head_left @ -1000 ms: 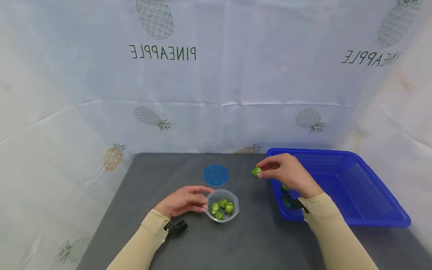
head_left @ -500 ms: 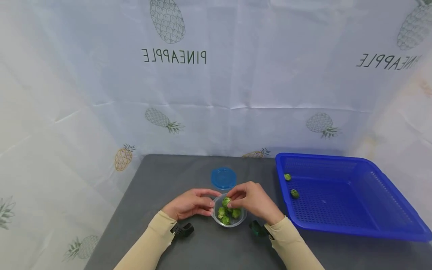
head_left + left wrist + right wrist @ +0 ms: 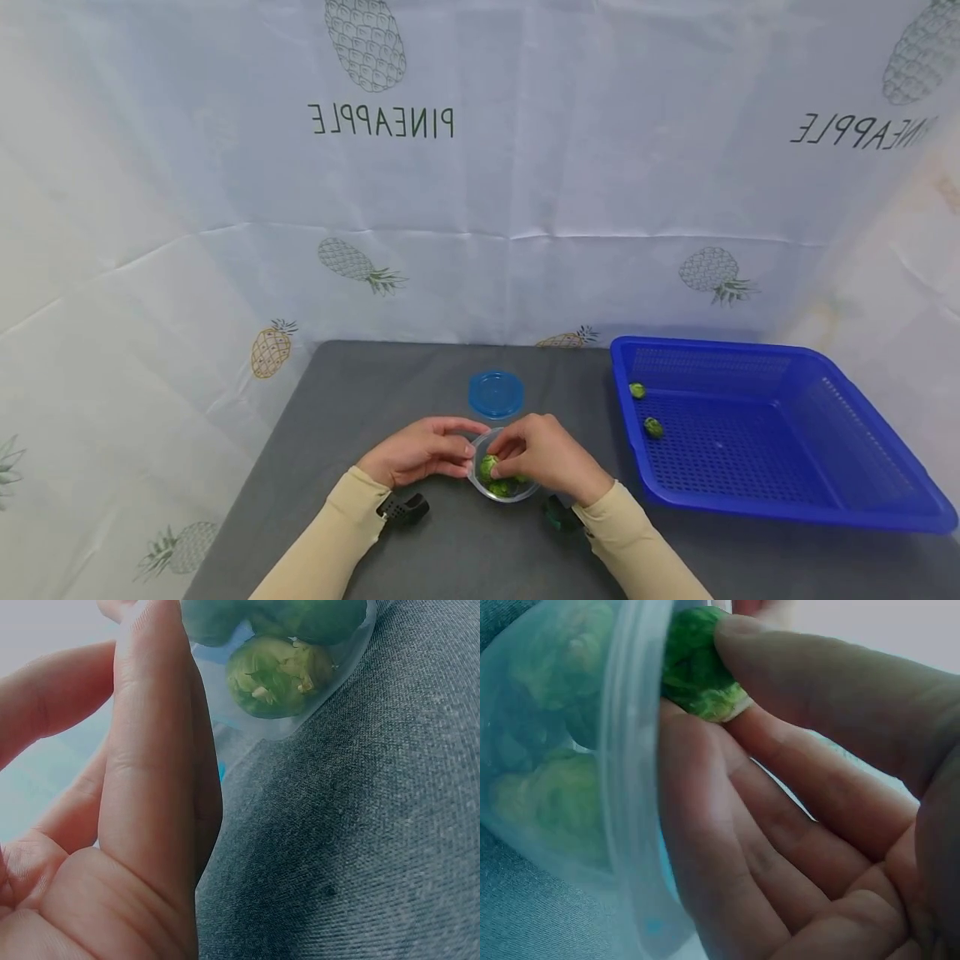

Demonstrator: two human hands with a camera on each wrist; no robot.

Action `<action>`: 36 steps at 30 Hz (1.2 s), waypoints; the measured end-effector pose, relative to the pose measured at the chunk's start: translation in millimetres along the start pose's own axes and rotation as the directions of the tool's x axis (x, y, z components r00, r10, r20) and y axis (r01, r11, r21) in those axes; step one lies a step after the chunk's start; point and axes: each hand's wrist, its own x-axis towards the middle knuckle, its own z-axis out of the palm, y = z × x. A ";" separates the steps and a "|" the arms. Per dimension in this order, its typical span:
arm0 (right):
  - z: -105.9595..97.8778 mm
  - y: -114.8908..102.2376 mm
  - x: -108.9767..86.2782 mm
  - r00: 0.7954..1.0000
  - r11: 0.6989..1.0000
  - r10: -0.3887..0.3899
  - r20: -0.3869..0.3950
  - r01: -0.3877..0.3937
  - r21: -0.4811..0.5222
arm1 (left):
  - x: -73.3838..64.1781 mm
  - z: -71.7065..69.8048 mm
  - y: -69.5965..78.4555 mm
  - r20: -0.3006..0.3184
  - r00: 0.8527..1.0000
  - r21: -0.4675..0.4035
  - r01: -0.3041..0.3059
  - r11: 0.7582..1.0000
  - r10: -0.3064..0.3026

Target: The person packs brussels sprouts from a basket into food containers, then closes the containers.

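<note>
A clear plastic bowl (image 3: 504, 498) stands on the grey cloth with several Brussels sprouts (image 3: 274, 678) in it. On its left side my left hand (image 3: 424, 450) touches the rim, thumb and fingers lightly extended. My right hand (image 3: 546, 457) reaches over the bowl from the right and pinches one Brussels sprout (image 3: 701, 667) between thumb and fingers. In the right wrist view that sprout sits at the bowl's mouth, while others show blurred through the wall. The right hand hides part of the bowl in the head view.
A blue round lid (image 3: 496, 394) lies behind the bowl. At the right stands a blue perforated basket (image 3: 757, 454) with two Brussels sprouts (image 3: 653, 427) near its left side. A pineapple-print curtain (image 3: 480, 192) hangs behind the grey table surface (image 3: 390, 383).
The right hand has carried a Brussels sprout left from beside the basket to the bowl and lowered it in. The left hand has stayed at the bowl's rim. The head view has shifted slightly.
</note>
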 end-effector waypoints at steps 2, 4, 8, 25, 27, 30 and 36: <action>0.4 0.1 -0.3 1.000 1.000 -0.005 0.000 0.005 -0.028 | 1.6 1.1 1.0 0.004 1.000 0.004 0.000 1.000 0.000; -0.8 0.3 -1.4 1.000 0.998 -0.012 -0.020 0.011 -0.054 | 3.7 2.3 2.0 0.005 1.000 0.011 -0.001 1.000 0.001; -8.5 0.0 -7.4 0.997 0.997 -0.010 -0.082 0.004 -0.080 | 8.9 5.0 4.3 0.009 1.000 0.023 0.001 1.000 -0.002; -148.5 3.7 -66.5 0.986 0.972 0.058 -0.156 -0.091 -0.217 | 6.3 -1.8 4.6 -0.018 1.000 0.097 -0.010 0.995 0.012; -170.2 20.9 -71.2 0.984 0.973 0.096 -0.151 -0.125 -0.195 | 5.5 -1.8 3.8 -0.019 1.000 0.094 -0.007 0.996 0.009; -193.9 52.1 -74.1 0.982 0.973 0.148 -0.116 -0.166 -0.158 | 4.3 -1.1 2.6 -0.019 1.000 0.087 -0.002 0.996 0.003; -210.8 105.6 -72.1 0.975 0.970 0.221 0.004 -0.219 -0.109 | 2.6 0.2 -0.2 -0.011 1.000 0.063 0.002 0.998 -0.001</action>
